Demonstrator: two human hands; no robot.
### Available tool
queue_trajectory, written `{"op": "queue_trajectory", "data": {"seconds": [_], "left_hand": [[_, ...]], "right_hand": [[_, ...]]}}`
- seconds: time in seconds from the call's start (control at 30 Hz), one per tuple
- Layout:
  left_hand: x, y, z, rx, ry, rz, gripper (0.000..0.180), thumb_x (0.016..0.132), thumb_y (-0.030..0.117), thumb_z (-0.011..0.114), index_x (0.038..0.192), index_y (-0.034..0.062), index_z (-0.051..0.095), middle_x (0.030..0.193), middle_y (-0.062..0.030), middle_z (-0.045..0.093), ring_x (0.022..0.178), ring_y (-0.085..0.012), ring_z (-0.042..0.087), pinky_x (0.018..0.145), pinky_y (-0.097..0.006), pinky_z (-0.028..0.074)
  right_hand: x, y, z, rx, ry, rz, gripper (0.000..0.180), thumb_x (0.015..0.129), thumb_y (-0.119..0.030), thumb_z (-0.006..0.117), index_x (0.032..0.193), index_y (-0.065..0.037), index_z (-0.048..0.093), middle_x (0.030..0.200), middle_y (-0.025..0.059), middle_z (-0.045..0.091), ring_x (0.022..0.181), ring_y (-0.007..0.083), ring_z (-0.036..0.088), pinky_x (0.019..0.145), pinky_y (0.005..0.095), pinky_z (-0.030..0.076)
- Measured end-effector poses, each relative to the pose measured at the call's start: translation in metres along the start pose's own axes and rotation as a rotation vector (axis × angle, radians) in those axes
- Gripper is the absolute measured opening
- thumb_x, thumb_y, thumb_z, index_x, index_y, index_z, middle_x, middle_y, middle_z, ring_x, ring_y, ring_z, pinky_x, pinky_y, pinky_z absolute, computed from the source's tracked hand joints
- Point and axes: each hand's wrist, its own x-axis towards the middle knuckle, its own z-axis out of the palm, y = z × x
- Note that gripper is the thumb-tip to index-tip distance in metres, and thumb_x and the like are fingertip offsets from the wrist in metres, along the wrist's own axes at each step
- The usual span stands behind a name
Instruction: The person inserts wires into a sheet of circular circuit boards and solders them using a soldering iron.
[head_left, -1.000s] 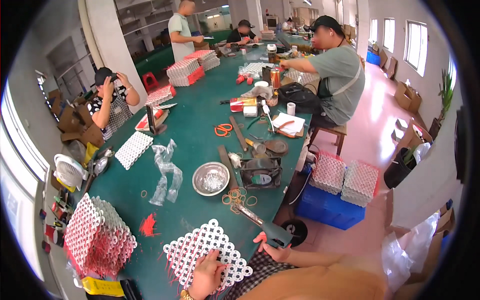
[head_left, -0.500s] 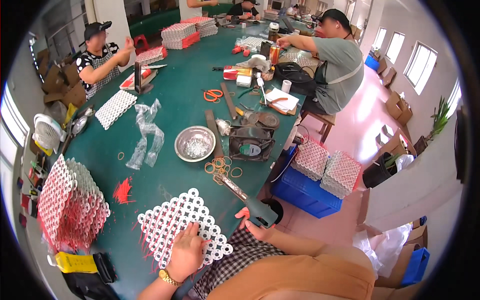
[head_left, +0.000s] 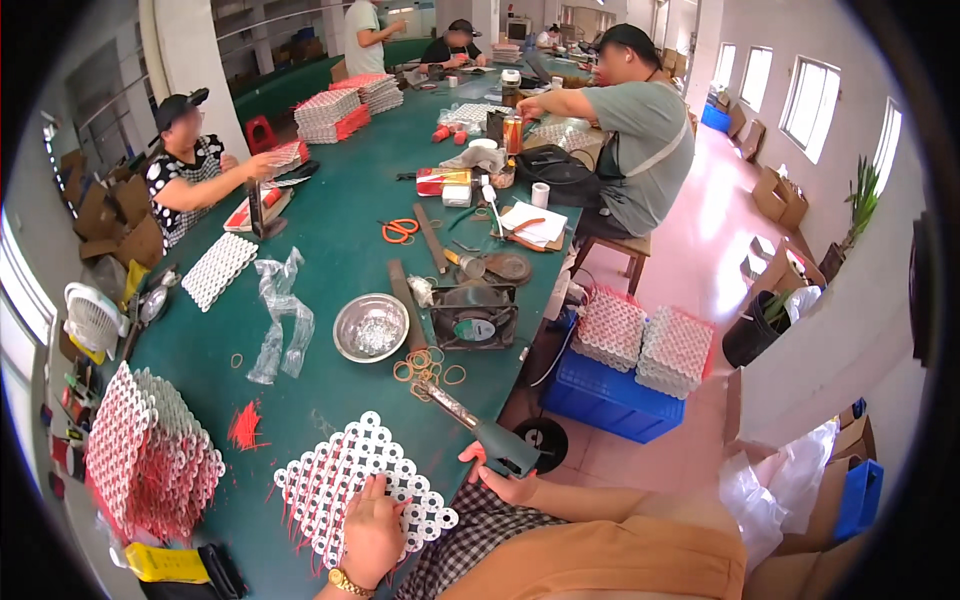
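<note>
A white panel of joined round discs (head_left: 369, 428) lies on the green table, with thin red strands crossing its left part and hanging off its edge. Flat on the panel rests my left hand (head_left: 373, 530), fingers stretched out, a gold watch at its wrist. My right hand (head_left: 505, 482) grips a heat gun (head_left: 507, 448) by its dark green body near the table edge. The gun's metal nozzle points up and left, toward several rubber bands (head_left: 428, 365). A small pile of red strands (head_left: 245, 427) lies left of the panel.
Tall stacks of similar panels (head_left: 150, 450) stand at the left. A metal bowl (head_left: 371, 328) of small bright pieces and a black fan (head_left: 474, 318) sit ahead. Blue crates (head_left: 612, 395) carry more stacks at the right. Co-workers (head_left: 640, 150) sit along the table.
My view has tilted and shifted slightly. My left hand stays on the panel and my right hand keeps the heat gun. The co-worker at the left has lowered their raised hands toward a panel.
</note>
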Motion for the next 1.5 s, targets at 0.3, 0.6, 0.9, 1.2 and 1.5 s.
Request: {"op": "queue_trajectory", "data": {"seconds": [0.3,0.6,0.9,1.2,1.5], "left_hand": [[0.0,0.007,-0.009,-0.027,-0.067,0.006,0.014,0.083,0.008,0.067,0.087,-0.0004,0.056,0.117,-0.0297,0.062,0.106,-0.0466,0.062,0.085,-0.052,0.048],[-0.003,0.006,-0.037,-0.464,-0.072,-0.058,0.031,0.095,0.005,0.056,0.126,0.0017,0.057,0.095,-0.0177,0.068,0.068,-0.0269,0.062,0.062,-0.032,0.05],[0.001,-0.019,-0.047,-0.331,-0.034,-0.073,0.01,0.082,-0.001,0.064,0.089,-0.0013,0.057,0.124,-0.034,0.056,0.115,-0.0507,0.053,0.099,-0.051,0.042],[-0.034,-0.025,-0.019,-0.305,-0.076,-0.082,0.01,0.082,0.002,0.066,0.087,0.0005,0.057,0.135,-0.0369,0.046,0.13,-0.0539,0.04,0.107,-0.054,0.032],[-0.032,-0.027,-0.018,-0.299,-0.061,-0.111,0.009,0.083,0.004,0.066,0.089,0.0013,0.061,0.133,-0.032,0.052,0.126,-0.0513,0.046,0.103,-0.054,0.036]], "right_hand": [[0.002,0.012,0.005,0.098,0.084,-0.091,0.033,0.094,-0.005,0.053,0.127,-0.005,0.049,0.115,0.0068,0.058,0.083,0.0099,0.057,0.075,0.0279,0.051],[0.004,0.005,0.009,0.058,0.13,-0.178,0.04,0.093,-0.002,0.051,0.132,-0.005,0.047,0.112,0.0103,0.063,0.075,0.01,0.059,0.065,0.0261,0.051],[0.003,-0.001,0.0,-0.055,0.13,-0.08,0.035,0.09,0.001,0.051,0.124,-0.005,0.054,0.114,0.0129,0.064,0.075,0.0126,0.061,0.062,0.0274,0.052],[0.007,-0.001,-0.005,0.056,0.109,0.009,0.036,0.087,-0.002,0.053,0.123,-0.004,0.054,0.113,0.0143,0.067,0.065,0.013,0.062,0.052,0.0238,0.045],[0.014,0.005,-0.006,0.002,0.112,-0.004,0.036,0.092,-0.005,0.052,0.128,-0.004,0.048,0.107,0.0192,0.064,0.079,0.0194,0.063,0.063,0.03,0.054]]}}
